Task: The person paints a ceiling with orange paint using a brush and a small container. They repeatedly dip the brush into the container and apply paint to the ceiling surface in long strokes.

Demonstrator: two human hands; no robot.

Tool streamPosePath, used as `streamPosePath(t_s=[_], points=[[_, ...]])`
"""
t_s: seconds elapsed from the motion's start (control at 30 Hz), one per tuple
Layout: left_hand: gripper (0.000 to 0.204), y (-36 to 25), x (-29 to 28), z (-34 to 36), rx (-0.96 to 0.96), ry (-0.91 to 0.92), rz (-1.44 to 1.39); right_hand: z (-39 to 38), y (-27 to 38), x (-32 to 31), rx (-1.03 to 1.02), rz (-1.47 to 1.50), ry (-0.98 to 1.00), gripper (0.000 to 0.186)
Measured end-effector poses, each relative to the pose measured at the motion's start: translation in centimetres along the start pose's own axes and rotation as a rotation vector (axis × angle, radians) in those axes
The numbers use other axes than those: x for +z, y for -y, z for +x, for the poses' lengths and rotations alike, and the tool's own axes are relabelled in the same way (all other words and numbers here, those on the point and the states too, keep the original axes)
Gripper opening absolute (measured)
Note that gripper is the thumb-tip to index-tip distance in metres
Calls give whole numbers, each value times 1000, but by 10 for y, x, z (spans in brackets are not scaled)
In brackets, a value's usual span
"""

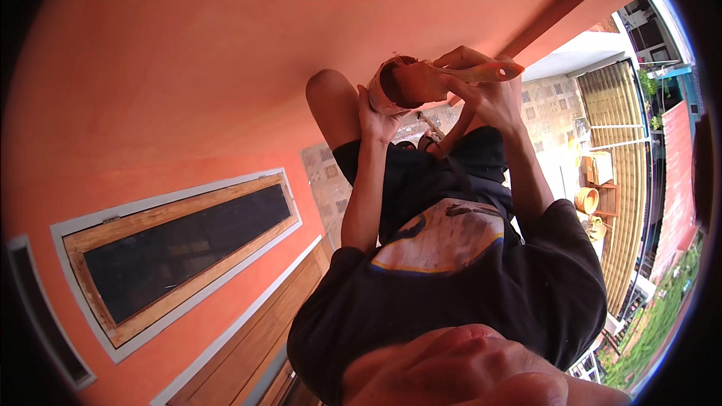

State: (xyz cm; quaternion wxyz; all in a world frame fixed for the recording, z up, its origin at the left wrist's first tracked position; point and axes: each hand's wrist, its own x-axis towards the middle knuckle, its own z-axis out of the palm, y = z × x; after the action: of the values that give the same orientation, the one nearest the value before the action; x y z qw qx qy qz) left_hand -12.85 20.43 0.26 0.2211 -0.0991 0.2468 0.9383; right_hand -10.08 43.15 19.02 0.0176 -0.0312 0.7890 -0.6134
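My left hand (378, 120) is wrapped round the side of a small round paint pot (385, 96), smeared with red-brown paint and tilted so that its mouth shows. A wide paintbrush (423, 83) lies across the pot's mouth, its head coated in the same orange-red colour. Closed round the brush near the base of its handle is my right hand (492, 101); the handle's end, with a hole in it, sticks out to the right. How much paint the pot holds is hidden behind the brush.
An orange wall (195, 53) rises close in front of me. Left of me are a wood-framed window (188, 244) and a wooden door (248, 323). Patterned tiles (327, 180) cover the floor. To the right stand a slatted fence (617, 105) and an orange-brown pot (587, 200).
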Motion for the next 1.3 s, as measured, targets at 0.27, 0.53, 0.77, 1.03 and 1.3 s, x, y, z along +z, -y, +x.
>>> streamPosePath(t_s=[0.27,0.53,0.77,1.03,1.3], points=[[81,3,-7,4,29,40,-5,22,-17,28,-148,-240,75,18],[70,2,-6,-3,31,97,-89,31,-18,50,-79,-315,94,17],[65,1,-10,-1,80,109,-123,35,-16,59,-131,-382,109,19],[83,-7,15,-12,90,68,49,34,-17,57,-249,-392,22,20],[80,-5,14,-12,74,44,-7,30,-16,65,-130,-470,71,20]])
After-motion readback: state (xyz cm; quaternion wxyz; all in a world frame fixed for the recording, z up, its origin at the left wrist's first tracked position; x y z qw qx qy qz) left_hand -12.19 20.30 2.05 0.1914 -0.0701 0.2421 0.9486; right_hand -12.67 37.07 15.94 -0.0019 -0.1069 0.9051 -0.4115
